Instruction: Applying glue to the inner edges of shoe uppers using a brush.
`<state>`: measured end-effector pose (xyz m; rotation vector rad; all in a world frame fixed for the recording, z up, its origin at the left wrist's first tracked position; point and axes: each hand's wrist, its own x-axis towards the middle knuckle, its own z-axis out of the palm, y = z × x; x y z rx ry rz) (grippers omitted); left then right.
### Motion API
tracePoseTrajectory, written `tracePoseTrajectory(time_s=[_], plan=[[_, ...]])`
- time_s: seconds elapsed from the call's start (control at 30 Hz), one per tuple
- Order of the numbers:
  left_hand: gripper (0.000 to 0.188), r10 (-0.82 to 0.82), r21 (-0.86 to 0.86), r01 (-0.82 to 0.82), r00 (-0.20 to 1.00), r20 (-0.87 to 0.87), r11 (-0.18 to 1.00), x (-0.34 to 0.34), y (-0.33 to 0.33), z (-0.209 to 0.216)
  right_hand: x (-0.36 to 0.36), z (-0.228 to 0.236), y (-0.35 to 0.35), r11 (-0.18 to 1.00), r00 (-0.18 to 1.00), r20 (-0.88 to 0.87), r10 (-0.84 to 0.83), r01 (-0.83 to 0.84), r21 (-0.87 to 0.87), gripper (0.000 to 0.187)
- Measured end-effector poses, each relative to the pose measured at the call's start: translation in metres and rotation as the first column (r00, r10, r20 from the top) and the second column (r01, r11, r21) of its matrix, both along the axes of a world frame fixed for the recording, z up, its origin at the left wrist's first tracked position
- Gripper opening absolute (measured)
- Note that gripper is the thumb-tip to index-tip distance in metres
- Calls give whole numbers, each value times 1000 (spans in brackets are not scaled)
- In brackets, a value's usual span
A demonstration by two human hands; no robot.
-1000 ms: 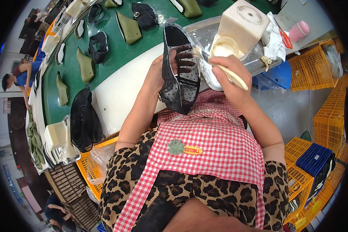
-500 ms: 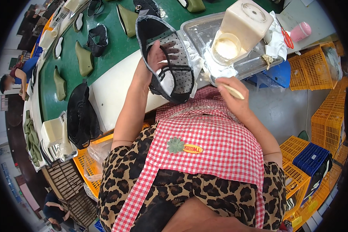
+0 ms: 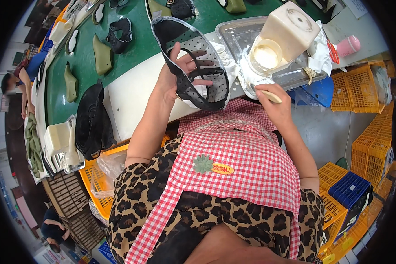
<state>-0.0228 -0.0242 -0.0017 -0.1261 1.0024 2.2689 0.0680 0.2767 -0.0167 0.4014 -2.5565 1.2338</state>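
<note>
My left hand [image 3: 167,83] holds a black shoe upper [image 3: 216,94] with dotted see-through mesh, its opening tilted up. The fingers are spread inside it, partly seen past black straps, and pale lining shows at its edges. In my right hand [image 3: 278,107] is a brush with a pale wooden handle [image 3: 272,96]. Its bristle end is down by white paste smeared on the near side of a grey tray [image 3: 226,29]. A clear cup [image 3: 265,58] of white liquid stands in the tray, against a beige square jug [image 3: 290,28].
Green shoe lasts [image 3: 102,55] and black uppers [image 3: 119,35] lie on the green work surface [image 3: 138,48]. A black fabric piece [image 3: 92,123] is at left. Red scissors [image 3: 333,52] and a pink bottle [image 3: 348,45] sit at right. Orange crates [image 3: 354,90] stand beyond. Another person [image 3: 24,75] works at far left.
My left hand has turned the upper a little, and its fingers show more spread inside. The brush stays in my right hand near the paste. The whole view has shifted slightly.
</note>
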Motion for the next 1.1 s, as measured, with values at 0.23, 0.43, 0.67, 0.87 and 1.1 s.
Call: tracePoseTrajectory(time_s=[0.23, 0.43, 0.67, 0.87, 1.1], plan=[[79, -19, 70, 20, 1000, -22, 997, -1, 9, 10, -8, 47, -31, 988, 983, -184, 15, -43, -147, 19], [82, -11, 80, 14, 999, -46, 997, 3, 9, 15, -13, 24, -36, 991, 927, -351, 131, -130, 26, 19], [86, 24, 13, -23, 994, -111, 1000, 5, 8, 11, 7, 20, -30, 989, 967, -212, 141, -147, -15, 18], [90, 6, -120, -40, 961, -276, 992, 16, 21, 27, 1, 34, -35, 990, 940, -312, 135, -141, 4, 16], [97, 22, -131, -100, 865, -501, 986, 33, 35, 37, 10, 23, -34, 975, 952, -210, 221, -208, 84, 17]])
